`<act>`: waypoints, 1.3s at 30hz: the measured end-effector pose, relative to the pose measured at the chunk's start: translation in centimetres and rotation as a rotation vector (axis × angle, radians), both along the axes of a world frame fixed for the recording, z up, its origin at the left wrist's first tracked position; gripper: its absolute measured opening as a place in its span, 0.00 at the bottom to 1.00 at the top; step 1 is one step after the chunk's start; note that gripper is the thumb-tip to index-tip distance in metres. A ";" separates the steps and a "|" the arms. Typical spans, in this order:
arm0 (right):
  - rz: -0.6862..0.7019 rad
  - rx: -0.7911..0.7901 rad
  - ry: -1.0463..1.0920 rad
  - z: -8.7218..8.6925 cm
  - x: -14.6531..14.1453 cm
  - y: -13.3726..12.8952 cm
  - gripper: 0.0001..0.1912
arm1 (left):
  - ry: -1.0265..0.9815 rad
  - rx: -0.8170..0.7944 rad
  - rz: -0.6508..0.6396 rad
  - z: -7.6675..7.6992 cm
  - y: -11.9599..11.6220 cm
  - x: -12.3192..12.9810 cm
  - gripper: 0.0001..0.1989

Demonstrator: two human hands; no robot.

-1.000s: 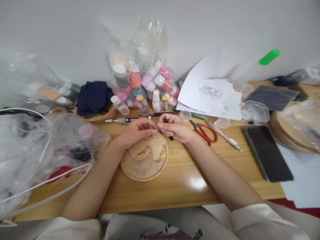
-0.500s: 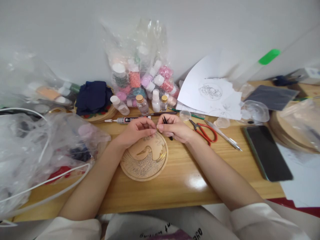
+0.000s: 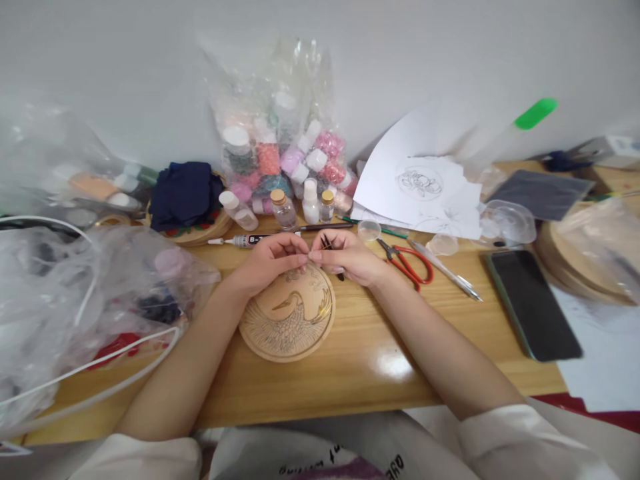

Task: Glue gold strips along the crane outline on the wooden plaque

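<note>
A round wooden disc (image 3: pixel 287 327) with a crane drawn on it lies flat on the table; a gold-coloured line shows on the tail feathers. Over its upper edge my left hand (image 3: pixel 270 265) is closed in a pinch, thumb against fingertips, on something too small to make out. My right hand (image 3: pixel 353 257) meets it there, thumb and forefinger pressed together. Black tweezers (image 3: pixel 327 243) are held among the right hand's fingers, their lower end sticking out beneath. Whether a fine piece runs between the two pinches cannot be seen.
Behind the hands are a glue tube (image 3: pixel 240 240), corked glass bottles (image 3: pixel 284 212) and a bag of coloured jars (image 3: pixel 280 157). Red-handled pliers (image 3: pixel 415 270), a pen (image 3: pixel 453 275) and a phone (image 3: pixel 533 307) lie to the right. Plastic bags (image 3: pixel 115 287) and a white cable fill the left.
Both hands keep their pinch and have barely moved, with the fingertips slightly closer together. The whole view has shifted very slightly.
</note>
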State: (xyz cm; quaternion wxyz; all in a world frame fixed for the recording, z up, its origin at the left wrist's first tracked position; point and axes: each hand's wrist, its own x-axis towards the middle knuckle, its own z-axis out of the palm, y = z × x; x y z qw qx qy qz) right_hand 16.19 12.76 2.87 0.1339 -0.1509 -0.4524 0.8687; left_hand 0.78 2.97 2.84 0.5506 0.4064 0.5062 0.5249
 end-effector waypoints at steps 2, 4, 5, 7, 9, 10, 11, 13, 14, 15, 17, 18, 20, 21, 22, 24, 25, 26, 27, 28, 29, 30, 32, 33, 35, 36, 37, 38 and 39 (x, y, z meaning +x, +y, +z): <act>-0.002 0.005 -0.010 0.0 -0.1 0.0 0.17 | -0.006 0.003 0.003 0.0 0.0 0.0 0.11; -0.004 0.007 -0.024 0.0 -0.1 -0.1 0.17 | -0.020 0.014 0.009 0.1 0.1 0.1 0.12; -0.005 0.008 -0.031 0.0 -0.1 -0.1 0.17 | -0.028 0.018 0.011 0.1 0.1 0.1 0.12; -0.008 0.014 -0.046 0.0 -0.1 -0.1 0.17 | -0.043 0.024 0.015 0.2 0.1 0.2 0.12; -0.014 0.024 -0.060 0.1 -0.1 -0.1 0.17 | -0.050 0.023 0.015 0.4 0.1 0.3 0.12; -0.017 0.032 -0.068 0.1 -0.1 -0.1 0.17 | -0.050 0.019 0.015 0.5 0.1 0.3 0.12; -0.022 0.041 -0.077 0.2 -0.1 -0.1 0.17 | -0.049 0.014 0.014 0.6 0.1 0.4 0.11; -0.033 0.057 -0.098 0.3 -0.1 -0.2 0.17 | -0.056 0.003 0.009 0.8 0.2 0.5 0.11; -0.042 0.062 -0.110 0.4 0.0 -0.2 0.16 | -0.066 0.001 0.005 0.8 0.2 0.5 0.10; -0.049 0.066 -0.121 0.4 0.0 -0.3 0.16 | -0.080 0.001 0.003 0.8 0.3 0.5 0.10; -0.058 0.079 -0.144 0.5 0.0 -0.3 0.17 | -0.113 0.009 0.002 0.7 0.3 0.6 0.10; -0.059 0.090 -0.156 0.6 0.1 -0.4 0.17 | -0.129 0.021 0.002 0.6 0.3 0.6 0.10; -0.058 0.115 -0.179 0.6 0.1 -0.4 0.16 | -0.157 0.046 -0.005 0.4 0.3 0.6 0.10; -0.063 0.128 -0.188 0.6 0.1 -0.4 0.16 | -0.174 0.051 -0.004 0.4 0.3 0.6 0.10; -0.066 0.142 -0.198 0.7 0.1 -0.5 0.16 | -0.190 0.051 -0.013 0.4 0.3 0.6 0.10; -0.080 0.168 -0.215 0.7 0.1 -0.5 0.16 | -0.225 0.044 -0.034 0.5 0.3 0.6 0.10; -0.083 0.179 -0.220 0.7 0.1 -0.6 0.16 | -0.238 0.043 -0.045 0.5 0.3 0.6 0.10; -0.093 0.190 -0.223 0.7 0.1 -0.6 0.17 | -0.248 0.043 -0.053 0.5 0.3 0.5 0.10; -0.104 0.202 -0.227 0.6 0.0 -0.7 0.17 | -0.259 0.047 -0.059 0.6 0.4 0.5 0.10; -0.115 0.216 -0.232 0.6 0.0 -0.7 0.17 | -0.270 0.052 -0.064 0.6 0.4 0.4 0.10; -0.125 0.233 -0.240 0.5 0.0 -0.8 0.17 | -0.282 0.059 -0.071 0.5 0.4 0.4 0.09; -0.134 0.252 -0.251 0.5 -0.1 -0.9 0.18 | -0.295 0.065 -0.083 0.5 0.5 0.3 0.10; -0.144 0.290 -0.272 0.4 -0.1 -1.2 0.18 | -0.319 0.074 -0.122 0.3 0.5 0.1 0.10; -0.149 0.308 -0.281 0.5 0.0 -1.4 0.19 | -0.330 0.076 -0.149 0.3 0.5 -0.1 0.11; -0.160 0.356 -0.302 0.9 0.4 -1.8 0.19 | -0.343 0.081 -0.204 0.2 0.4 -0.4 0.11; -0.170 0.393 -0.322 1.2 0.8 -2.0 0.19 | -0.342 0.080 -0.228 0.2 0.4 -0.5 0.11; -0.179 0.447 -0.352 1.6 1.3 -2.3 0.18 | -0.333 0.079 -0.245 0.3 0.3 -0.6 0.11; -0.199 0.518 -0.389 2.0 1.9 -2.5 0.17 | -0.321 0.077 -0.258 0.3 0.3 -0.7 0.10; -0.208 0.599 -0.431 2.3 2.5 -2.7 0.16 | -0.310 0.075 -0.264 0.3 0.3 -0.8 0.10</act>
